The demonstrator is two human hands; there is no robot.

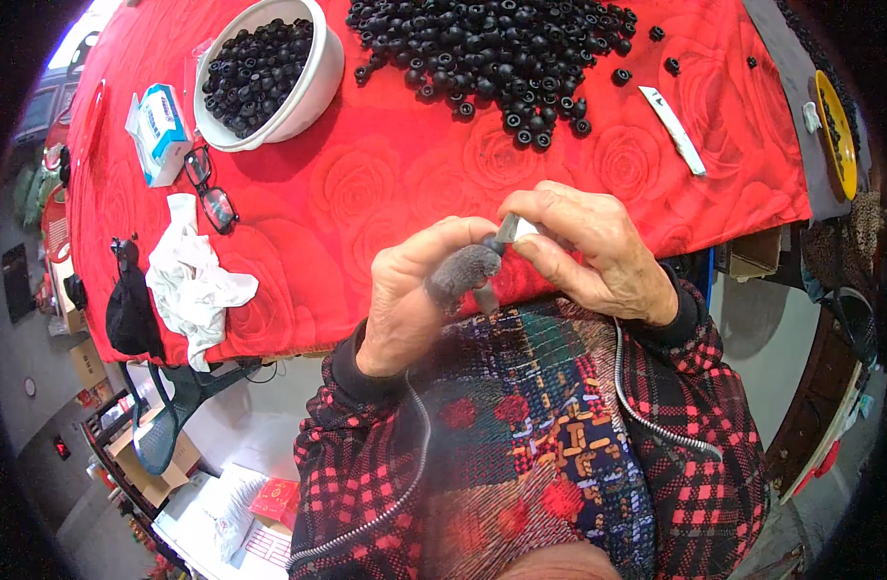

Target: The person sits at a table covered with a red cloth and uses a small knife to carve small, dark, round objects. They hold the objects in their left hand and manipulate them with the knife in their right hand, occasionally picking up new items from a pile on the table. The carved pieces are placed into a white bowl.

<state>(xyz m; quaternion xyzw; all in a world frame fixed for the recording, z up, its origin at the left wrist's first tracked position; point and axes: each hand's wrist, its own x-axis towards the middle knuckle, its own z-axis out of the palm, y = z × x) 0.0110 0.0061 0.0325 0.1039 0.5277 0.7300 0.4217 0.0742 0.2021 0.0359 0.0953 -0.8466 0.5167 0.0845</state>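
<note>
My left hand [397, 290] is closed over the red table's near edge, pinching a small round black piece [495, 245] between thumb and fingertips. Worn dark grey coverings [463, 274] sit on its fingers. From the right, my right hand [598, 253] grips a small blade [507, 228] with a white wrapped end, its metal edge touching or very near the black piece. Beyond both hands lies a large heap of similar round black pieces [492, 58], some with a pale ring or hole. More of them fill a white bowl [321, 82] at the far left.
Eyeglasses [214, 198], a blue-and-white box [161, 135], a crumpled white cloth [194, 285] and a black cloth item [130, 309] lie on the left of the red tablecloth [366, 184]. At right are a white strip [673, 132] and a yellow dish [847, 164].
</note>
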